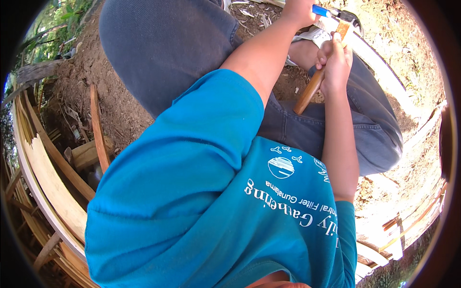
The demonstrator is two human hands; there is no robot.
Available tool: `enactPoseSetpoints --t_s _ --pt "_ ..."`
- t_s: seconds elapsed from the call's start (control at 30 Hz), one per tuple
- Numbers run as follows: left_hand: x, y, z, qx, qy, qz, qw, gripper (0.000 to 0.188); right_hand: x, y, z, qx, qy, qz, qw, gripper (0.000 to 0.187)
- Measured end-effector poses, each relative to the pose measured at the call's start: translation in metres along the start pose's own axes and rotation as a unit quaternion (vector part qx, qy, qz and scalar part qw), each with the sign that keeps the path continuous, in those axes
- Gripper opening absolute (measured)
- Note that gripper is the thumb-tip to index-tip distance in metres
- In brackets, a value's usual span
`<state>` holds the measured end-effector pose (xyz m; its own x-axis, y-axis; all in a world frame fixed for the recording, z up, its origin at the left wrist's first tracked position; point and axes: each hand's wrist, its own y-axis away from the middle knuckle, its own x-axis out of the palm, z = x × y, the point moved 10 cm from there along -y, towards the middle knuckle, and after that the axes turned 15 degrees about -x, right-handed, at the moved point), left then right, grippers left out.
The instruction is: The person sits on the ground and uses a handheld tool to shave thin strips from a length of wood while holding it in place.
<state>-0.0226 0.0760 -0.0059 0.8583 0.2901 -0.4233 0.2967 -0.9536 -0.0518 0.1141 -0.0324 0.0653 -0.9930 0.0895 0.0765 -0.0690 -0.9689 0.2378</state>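
Near the top edge, my left hand [301,13] is closed around a short blue cylindrical handle [321,10]; the far part of that hand is cut off. What this handle belongs to is hidden. My right hand [336,65] grips the brown wooden handle of a hammer [309,92], thumb lying along it. The handle slants down toward my lap, below the fist. Its dark metal head [353,20] sits at the upper end, right beside the blue handle's tip; whether they touch I cannot tell.
I sit on bare soil, legs folded in dark trousers [168,43]. A white shoe [314,36] is under my hands. Long split wooden strips [55,187] lean at the left, with a brown slat [98,127] nearby. Pale shavings [247,12] lie ahead; more strips [372,254] are at lower right.
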Motion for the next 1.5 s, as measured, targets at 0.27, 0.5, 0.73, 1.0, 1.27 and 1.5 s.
enactPoseSetpoints --t_s 0.27,0.5,0.73,1.0,1.27,1.5 --pt "0.005 -0.001 0.005 0.007 -0.032 -0.008 0.999 0.016 -0.006 -0.002 0.001 -0.043 0.006 -0.028 0.999 0.014" --pt "0.006 0.003 0.003 0.002 -0.026 -0.003 1.000 0.018 -0.009 -0.003 -0.005 -0.025 0.027 -0.022 0.999 0.016" --pt "0.013 0.001 0.013 0.007 -0.056 0.009 0.998 0.019 -0.003 -0.002 -0.008 -0.027 0.012 0.008 1.000 0.016" --pt "0.005 0.002 0.004 0.011 -0.050 0.010 0.999 0.023 -0.008 -0.004 -0.013 -0.016 0.018 -0.009 1.000 0.017" --pt "0.009 0.001 0.009 0.020 -0.059 0.002 0.998 0.025 -0.015 -0.007 -0.015 -0.044 0.014 -0.047 0.998 0.020" --pt "0.014 -0.001 0.027 0.025 -0.074 -0.012 0.997 0.027 -0.007 -0.004 -0.017 -0.016 0.009 -0.022 1.000 0.017"
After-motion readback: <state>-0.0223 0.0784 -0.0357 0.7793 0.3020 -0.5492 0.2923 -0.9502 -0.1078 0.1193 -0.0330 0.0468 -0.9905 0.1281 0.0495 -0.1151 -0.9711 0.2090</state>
